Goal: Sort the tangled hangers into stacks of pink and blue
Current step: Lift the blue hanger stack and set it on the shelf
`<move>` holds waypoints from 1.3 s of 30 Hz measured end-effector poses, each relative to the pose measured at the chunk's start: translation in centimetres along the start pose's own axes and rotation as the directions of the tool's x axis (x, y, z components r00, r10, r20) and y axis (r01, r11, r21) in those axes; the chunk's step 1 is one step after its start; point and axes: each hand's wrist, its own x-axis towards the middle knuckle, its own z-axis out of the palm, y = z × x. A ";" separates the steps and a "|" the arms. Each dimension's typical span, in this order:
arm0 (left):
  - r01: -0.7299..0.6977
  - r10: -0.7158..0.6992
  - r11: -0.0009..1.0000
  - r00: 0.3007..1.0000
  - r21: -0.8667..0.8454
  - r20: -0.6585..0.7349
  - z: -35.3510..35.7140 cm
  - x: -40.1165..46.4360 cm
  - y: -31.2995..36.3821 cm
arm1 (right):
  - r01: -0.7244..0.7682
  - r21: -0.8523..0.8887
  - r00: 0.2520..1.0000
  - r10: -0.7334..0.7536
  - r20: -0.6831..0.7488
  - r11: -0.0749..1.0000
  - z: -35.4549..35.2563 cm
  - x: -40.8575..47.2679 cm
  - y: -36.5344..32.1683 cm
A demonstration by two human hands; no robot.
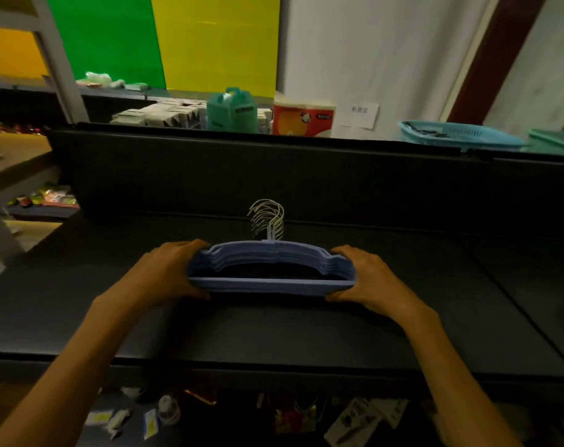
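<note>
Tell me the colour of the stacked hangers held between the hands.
Blue, with silver metal hooks; the stacked hangers show best in the head view.

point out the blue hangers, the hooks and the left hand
blue hangers [271,283]: head view, on the front bar of the stack
hooks [269,217]: head view, on the bunched metal curves
left hand [168,272]: head view, on the back of the hand

Probably a small shop or stockroom: shelves [32,91] with packaged goods [158,116], a detergent jug [231,110], plastic baskets [461,135].
</note>
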 end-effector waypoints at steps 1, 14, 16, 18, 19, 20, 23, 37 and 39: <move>-0.023 0.023 1.000 0.999 -0.015 0.026 -0.1 0.4 -0.2 | -0.016 0.006 1.000 0.016 0.006 1.000 -0.1 0.1 -0.1; -0.155 0.174 0.961 0.983 -0.228 0.063 0.6 2.6 -2.4 | -0.080 0.077 0.997 0.079 0.015 0.994 0.0 -0.4 -0.1; -0.172 0.194 0.953 0.979 -0.251 0.066 0.5 2.6 -2.6 | -0.083 0.079 0.996 0.081 0.034 0.993 -0.2 -0.3 0.1; -0.178 0.204 0.948 0.976 -0.266 0.073 0.4 2.8 -2.9 | -0.082 0.075 0.996 0.079 0.042 0.994 -0.4 0.0 0.1; -0.180 0.207 0.945 0.976 -0.274 0.074 0.3 2.9 -2.9 | -0.081 0.069 0.996 0.078 0.039 0.994 -0.4 0.1 0.2; -0.182 0.210 0.942 0.975 -0.282 0.071 0.3 3.1 -2.9 | -0.079 0.063 0.996 0.076 0.035 0.995 -0.4 0.3 0.2; -0.184 0.212 0.939 0.975 -0.290 0.068 0.3 3.4 -2.8 | -0.068 0.063 0.997 0.066 0.025 0.996 -0.4 0.6 0.4; -0.117 0.060 0.862 0.990 -0.492 -0.130 2.6 1.1 -3.0 | -0.055 0.180 0.990 0.077 -0.116 0.982 1.0 -0.8 1.7; -0.119 0.064 0.859 0.990 -0.498 -0.126 2.4 1.2 -3.0 | -0.049 0.183 0.990 0.072 -0.123 0.982 1.0 -0.7 1.6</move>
